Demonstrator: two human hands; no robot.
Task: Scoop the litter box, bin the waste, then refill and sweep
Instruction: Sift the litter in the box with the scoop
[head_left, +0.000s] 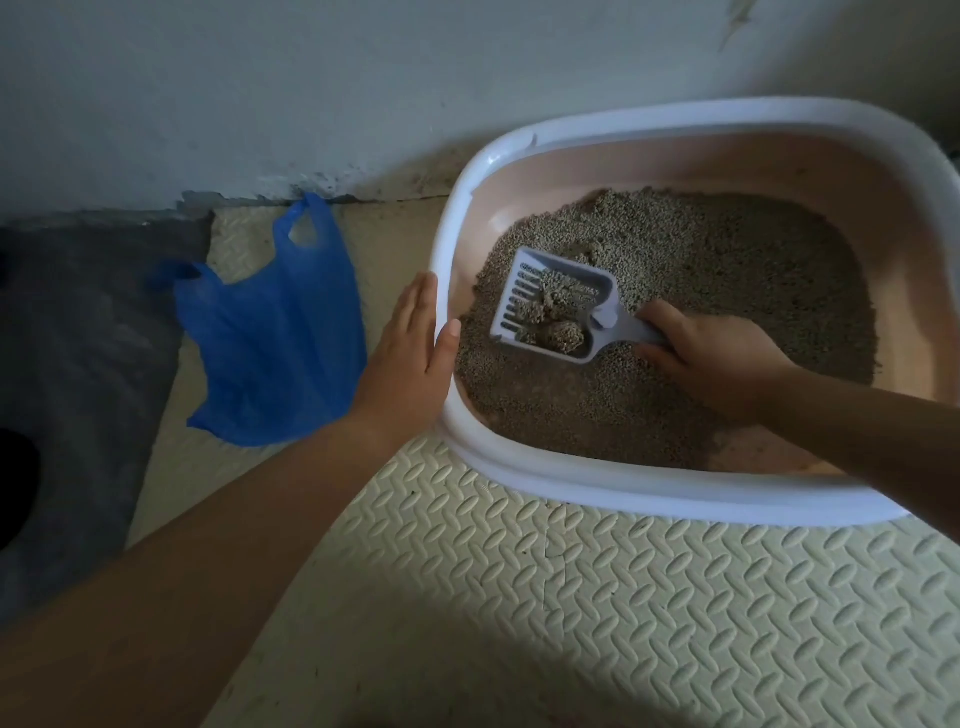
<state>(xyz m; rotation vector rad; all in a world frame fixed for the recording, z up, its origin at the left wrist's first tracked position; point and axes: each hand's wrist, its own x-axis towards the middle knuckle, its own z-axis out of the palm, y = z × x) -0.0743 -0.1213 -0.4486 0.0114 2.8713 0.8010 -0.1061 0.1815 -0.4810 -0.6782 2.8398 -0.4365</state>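
Foam mat nearest, one piece in view, a few stray specks on it.

Litter box sits on the mat's far edge: one box, white rim, pink inside.

Left hand: fingers straight, flat against the outside of the box's left rim, thumb lying over the top edge. It braces the box and grasps nothing.

Right hand: inside the box, fingers wrapped round the handle of the scoop. One scoop, slotted, held low over the litter, left of centre.

Clumps in the scoop: looks like three, but they're partly merged, so the count is soft.

Blue plastic bag: one, lying flat on the floor left of the box, just beside the left hand, mouth not held open. Grey rug further left. Wall behind.

Progress, my read: early, mid-scoop.
- Load is in the scoop but not yet bagged.
- Litter is thin, with bare floor showing at the near edge, so a refill is needed.
- Can't tell if more clumps are buried.
- Left to do: bag the waste, refill, sweep.
- No spare litter, broom or bin in view.
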